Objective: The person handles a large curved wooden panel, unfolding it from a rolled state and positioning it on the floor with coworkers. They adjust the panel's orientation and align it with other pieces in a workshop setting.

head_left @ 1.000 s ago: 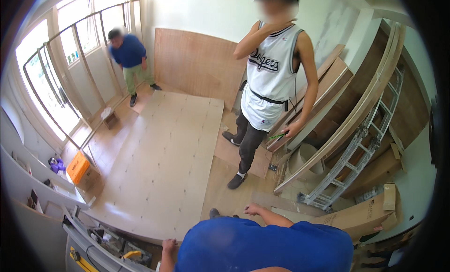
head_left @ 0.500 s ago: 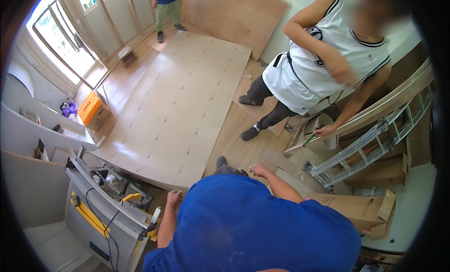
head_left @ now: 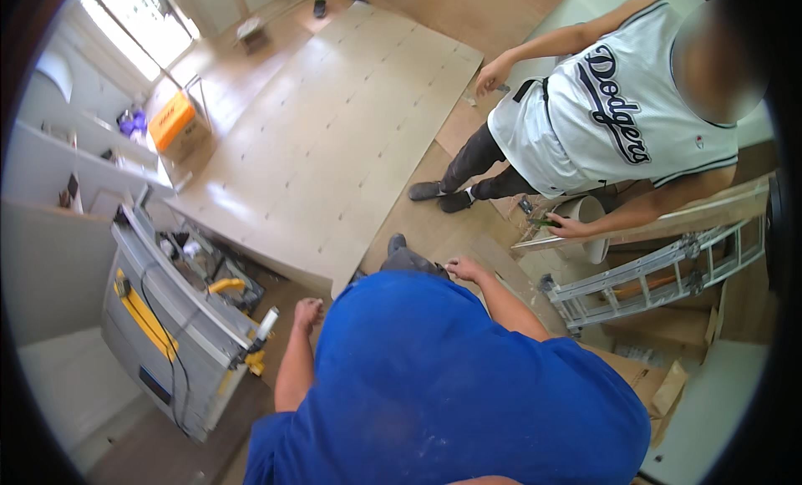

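Note:
My left hand (head_left: 308, 312) hangs beside my blue shirt, its fingers curled into a loose fist with nothing showing in them. It is nearest to the grey table saw (head_left: 180, 318) with yellow parts, apart from it. My right hand (head_left: 464, 269) hangs near my dark trouser leg, fingers bent together; whether anything is in them is hidden. A large pale board (head_left: 351, 109) marked with rows of small dark spots lies flat ahead of my feet. At the right stands a person (head_left: 576, 109) in a white jersey, holding a small green object (head_left: 545, 223) low in one hand.
An aluminium ladder (head_left: 643, 280) and a long wooden piece lie at the right, near a white bucket (head_left: 591, 226) and cardboard boxes (head_left: 618, 364). An orange-topped carton (head_left: 175, 121) sits at the left. Another person's feet (head_left: 320, 8) show beyond the board.
The view has tilted down, so the board and carton sit higher. The co-worker has dropped one arm from the chest and drawn both feet together. My hands stay by my sides.

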Tool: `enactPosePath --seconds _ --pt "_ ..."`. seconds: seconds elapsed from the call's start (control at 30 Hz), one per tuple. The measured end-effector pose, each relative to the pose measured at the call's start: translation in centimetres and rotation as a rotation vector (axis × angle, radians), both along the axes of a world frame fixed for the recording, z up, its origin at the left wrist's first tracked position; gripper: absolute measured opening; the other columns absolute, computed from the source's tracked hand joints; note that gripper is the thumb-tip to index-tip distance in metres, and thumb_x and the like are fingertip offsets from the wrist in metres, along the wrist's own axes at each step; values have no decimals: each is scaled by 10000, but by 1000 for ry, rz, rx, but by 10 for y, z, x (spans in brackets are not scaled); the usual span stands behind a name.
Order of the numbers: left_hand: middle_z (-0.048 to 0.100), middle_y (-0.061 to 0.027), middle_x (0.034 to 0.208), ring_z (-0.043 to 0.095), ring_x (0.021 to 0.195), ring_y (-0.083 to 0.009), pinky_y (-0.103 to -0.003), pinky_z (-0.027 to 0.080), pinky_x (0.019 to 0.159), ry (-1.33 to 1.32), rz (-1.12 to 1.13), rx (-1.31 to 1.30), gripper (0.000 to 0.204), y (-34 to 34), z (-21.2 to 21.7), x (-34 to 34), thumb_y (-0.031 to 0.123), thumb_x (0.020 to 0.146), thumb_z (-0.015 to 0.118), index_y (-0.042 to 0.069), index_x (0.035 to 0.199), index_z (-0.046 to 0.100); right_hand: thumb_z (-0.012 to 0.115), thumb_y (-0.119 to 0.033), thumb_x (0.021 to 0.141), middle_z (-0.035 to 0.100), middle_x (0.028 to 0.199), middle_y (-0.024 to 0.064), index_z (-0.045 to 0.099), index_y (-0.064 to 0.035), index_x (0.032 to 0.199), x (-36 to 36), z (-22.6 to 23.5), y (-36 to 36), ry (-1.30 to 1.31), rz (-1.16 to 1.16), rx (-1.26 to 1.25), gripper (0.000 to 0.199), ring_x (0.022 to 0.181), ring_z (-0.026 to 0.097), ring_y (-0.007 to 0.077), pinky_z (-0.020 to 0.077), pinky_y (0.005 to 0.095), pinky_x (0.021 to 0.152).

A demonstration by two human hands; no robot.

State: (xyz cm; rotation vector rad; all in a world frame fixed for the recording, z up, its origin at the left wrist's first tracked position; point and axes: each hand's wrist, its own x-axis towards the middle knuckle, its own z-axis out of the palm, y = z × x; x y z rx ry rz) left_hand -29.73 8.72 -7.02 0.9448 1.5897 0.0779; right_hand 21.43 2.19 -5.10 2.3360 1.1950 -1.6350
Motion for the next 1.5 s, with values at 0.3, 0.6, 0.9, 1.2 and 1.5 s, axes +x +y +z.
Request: enactPosePath --seconds 0.3,0.6,0.9,1.2,1.5 --pt "673 -76 837 626 672 -190 -327 502 550 -14 304 -76 282 -30 -11 15 273 906 675 12 1012 694 648 -506 910 690 1194 152 613 -36 1326 35 -19 20 -10 214 77 628 989 661 260 524 386 864" --pt "635 -41 763 573 597 -151 -307 469 520 98 344 -91 237 -82 2 64 247 917 666 21 984 687 697 -438 874 691 1176 152 646 -3 1272 97 16 13 133 76 6 592 942 659 236 532 364 798" --pt "683 -83 773 619 613 -191 -342 519 556 145 379 8 336 -129 20 176 299 882 672 4 1034 726 658 -384 903 697 996 31 718 -128 1062 -65 105 181 -61 2072 715 307 902 655 200 537 336 726" --pt "678 -96 714 646 591 -209 -353 516 524 291 321 42 306 -191 21 195 332 860 676 34 873 742 630 -404 894 676 1019 46 668 -141 1095 -171 26 211 -648 2589 814 333 1014 636 220 516 347 823" --pt "661 -60 736 600 572 -170 -335 495 493 251 478 -57 300 -222 35 160 322 889 687 35 970 721 597 -439 941 712 955 190 690 13 1002 -83 -204 165 -1017 2528 884 466 827 684 318 548 425 720"
